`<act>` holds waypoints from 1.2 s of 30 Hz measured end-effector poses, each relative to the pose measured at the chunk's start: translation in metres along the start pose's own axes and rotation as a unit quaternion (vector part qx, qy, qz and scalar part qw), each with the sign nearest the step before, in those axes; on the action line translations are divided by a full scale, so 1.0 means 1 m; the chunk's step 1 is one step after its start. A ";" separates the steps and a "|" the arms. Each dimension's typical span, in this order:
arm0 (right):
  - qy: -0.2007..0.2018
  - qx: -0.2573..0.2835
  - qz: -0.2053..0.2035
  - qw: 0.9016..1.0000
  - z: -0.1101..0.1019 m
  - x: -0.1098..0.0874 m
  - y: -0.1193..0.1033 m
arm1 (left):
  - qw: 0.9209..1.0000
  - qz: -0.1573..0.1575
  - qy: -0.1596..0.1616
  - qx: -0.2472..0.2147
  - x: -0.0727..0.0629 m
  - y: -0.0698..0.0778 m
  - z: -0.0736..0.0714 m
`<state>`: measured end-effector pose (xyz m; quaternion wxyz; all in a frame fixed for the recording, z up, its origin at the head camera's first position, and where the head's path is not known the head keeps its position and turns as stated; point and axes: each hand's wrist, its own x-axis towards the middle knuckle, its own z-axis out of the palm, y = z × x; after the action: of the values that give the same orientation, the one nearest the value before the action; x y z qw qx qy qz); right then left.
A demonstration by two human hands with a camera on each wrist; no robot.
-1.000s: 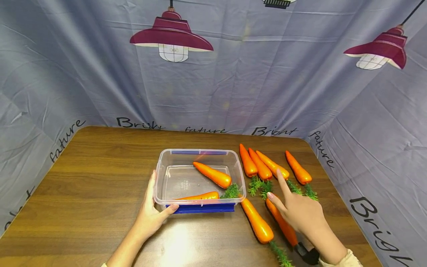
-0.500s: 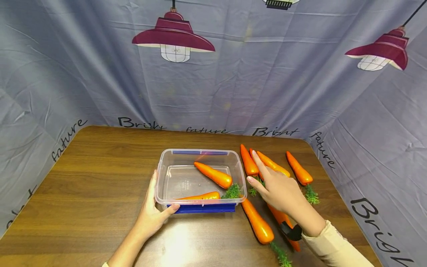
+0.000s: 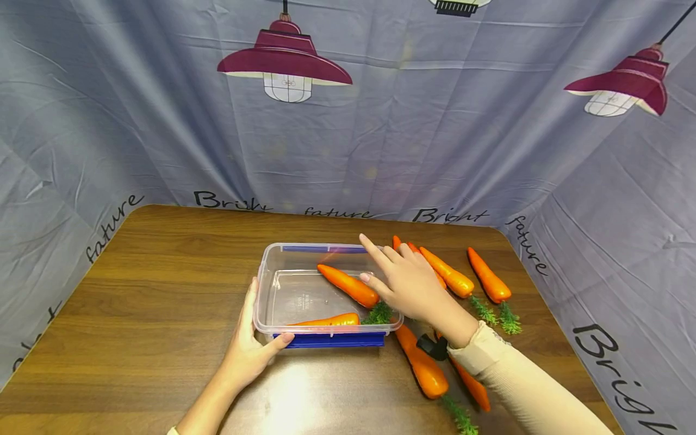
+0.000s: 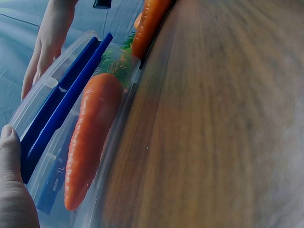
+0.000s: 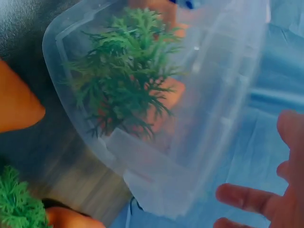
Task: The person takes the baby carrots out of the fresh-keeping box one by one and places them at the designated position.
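Note:
A clear plastic storage box [image 3: 288, 296] with blue latch flaps [image 3: 334, 340] stands on the table. Inside lie a carrot [image 3: 348, 286] slanting across the right side and another carrot [image 3: 331, 319] along the front wall, with green leaves [image 3: 379, 313] at the right front corner. My left hand [image 3: 247, 353] holds the left front corner, thumb [image 4: 9, 152] on the front flap and fingers along the left wall. Above the right rim my right hand [image 3: 410, 287] hovers, fingers extended and apart, holding nothing. Its wrist camera shows leaves [image 5: 130, 66] through the box wall.
Several loose carrots lie right of the box: an orange carrot [image 3: 446, 272] partly beside the hand, one carrot [image 3: 489, 278] farther right, and in front a carrot [image 3: 424, 365] and another carrot [image 3: 473, 380] partly under the right arm. A printed curtain [image 3: 348, 151] backs the table.
My right hand has moved left from the loose carrots, across their tops, to over the box's right side. My left hand and the box stay in place.

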<state>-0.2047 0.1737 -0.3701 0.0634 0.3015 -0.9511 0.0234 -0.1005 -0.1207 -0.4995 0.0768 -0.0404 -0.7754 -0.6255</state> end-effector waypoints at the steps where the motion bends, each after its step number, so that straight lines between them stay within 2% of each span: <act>1: -0.002 0.000 -0.004 1.000 0.002 0.003 -0.001 | 1.000 -0.002 0.000 0.002 0.000 0.000 0.000; 6: -0.006 -0.006 -0.030 1.000 0.013 0.013 -0.007 | 1.000 -0.010 0.000 0.008 0.000 0.000 -0.001; 11: -0.018 0.006 -0.057 0.998 0.024 0.018 -0.007 | 1.000 -0.002 0.003 0.011 0.000 0.000 -0.001; 17: -0.047 -0.006 -0.077 0.996 0.037 0.023 -0.010 | 1.000 0.006 0.005 0.009 0.000 0.000 0.000; 24: -0.083 -0.036 -0.071 0.993 0.048 0.026 -0.014 | 1.000 0.004 0.005 0.010 0.000 0.000 0.000; 36: -0.145 -0.083 -0.044 0.985 0.049 0.030 -0.021 | 1.000 0.001 0.004 0.009 -0.001 0.001 0.000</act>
<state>-0.2224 0.1351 -0.4147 -0.0491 0.3365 -0.9349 -0.1019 -0.0995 -0.1204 -0.4982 0.0808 -0.0375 -0.7807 -0.6186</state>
